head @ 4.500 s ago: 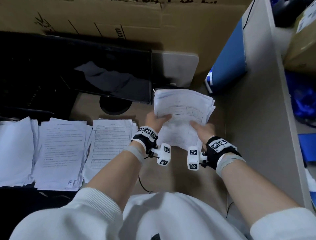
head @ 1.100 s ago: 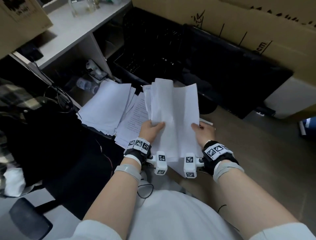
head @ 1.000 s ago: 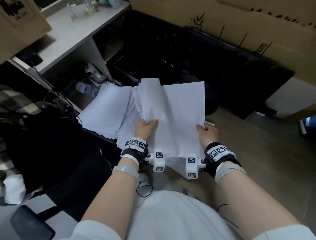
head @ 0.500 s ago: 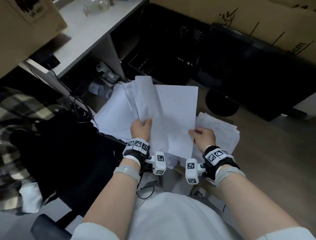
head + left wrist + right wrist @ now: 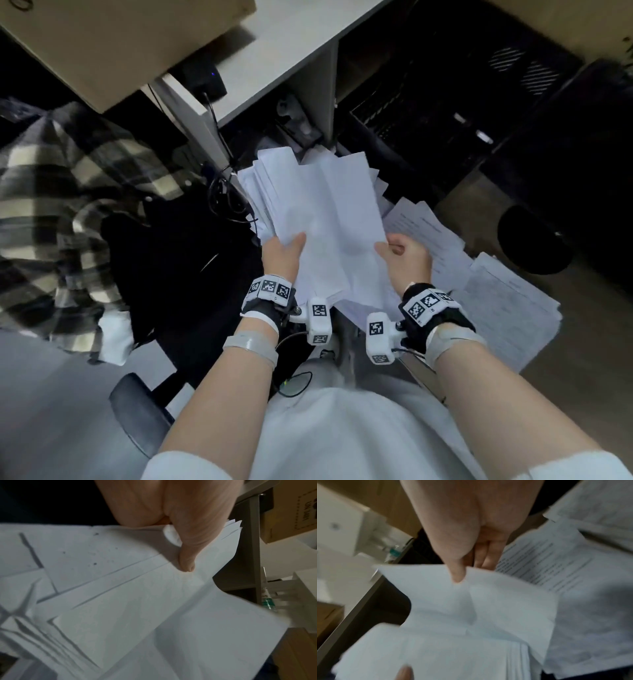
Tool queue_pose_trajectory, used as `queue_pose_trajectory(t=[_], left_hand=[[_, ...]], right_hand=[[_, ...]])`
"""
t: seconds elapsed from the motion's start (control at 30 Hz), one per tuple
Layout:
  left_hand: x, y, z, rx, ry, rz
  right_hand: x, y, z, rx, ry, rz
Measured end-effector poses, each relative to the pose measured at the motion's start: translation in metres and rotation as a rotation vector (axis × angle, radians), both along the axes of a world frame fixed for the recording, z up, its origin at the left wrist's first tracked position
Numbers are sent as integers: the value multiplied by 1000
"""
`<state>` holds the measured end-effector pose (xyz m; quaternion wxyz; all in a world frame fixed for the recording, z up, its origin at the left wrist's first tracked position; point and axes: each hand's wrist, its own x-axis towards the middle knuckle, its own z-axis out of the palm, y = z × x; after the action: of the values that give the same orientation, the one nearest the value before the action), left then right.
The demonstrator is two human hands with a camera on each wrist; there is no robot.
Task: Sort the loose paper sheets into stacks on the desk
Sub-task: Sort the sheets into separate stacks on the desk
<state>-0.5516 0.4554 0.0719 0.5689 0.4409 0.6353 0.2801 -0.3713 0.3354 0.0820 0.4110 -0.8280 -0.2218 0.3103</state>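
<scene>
A bundle of blank white sheets (image 5: pixel 325 212) is held up in front of me by both hands. My left hand (image 5: pixel 282 253) grips its lower left edge, thumb on top (image 5: pixel 187 561). My right hand (image 5: pixel 404 257) pinches the lower right corner of the top sheet (image 5: pixel 471 601), thumb over it. Below the bundle a blank stack (image 5: pixel 253 185) lies on the desk's left end. Two stacks of printed sheets (image 5: pixel 435 240) (image 5: pixel 507 308) lie to the right of my right hand. The held bundle hides most of the blank stack.
The wooden desk (image 5: pixel 582 342) runs to the right, with a black round monitor foot (image 5: pixel 534 240). A white shelf unit (image 5: pixel 274 58) and a cardboard box (image 5: pixel 102 44) stand at the left. A plaid jacket (image 5: pixel 68 212) and black chair (image 5: pixel 164 274) lie left of me. Cables (image 5: pixel 222 192) hang by the desk's edge.
The view has swung further left and down. The bundle has moved left over the blank stack, and the lifted fold of paper by my left hand has come down onto it.
</scene>
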Motion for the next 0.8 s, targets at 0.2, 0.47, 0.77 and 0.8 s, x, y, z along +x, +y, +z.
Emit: queue_pose_trajectory(t=[0.2,0.47,0.77,0.8], left_hand=[[-27,29,-9,-49,169,39],[-35,43,-15,-37,165,19],[-23,47,-39,-122,79,-56],[-20,47,-41,-123,72,-62]], right_hand=[[24,35,-44,-259,8,-292],[15,99,-90,-319,146,-95],[9,108,-80,-229,230,107],[8,104,-71,-156,269,124]])
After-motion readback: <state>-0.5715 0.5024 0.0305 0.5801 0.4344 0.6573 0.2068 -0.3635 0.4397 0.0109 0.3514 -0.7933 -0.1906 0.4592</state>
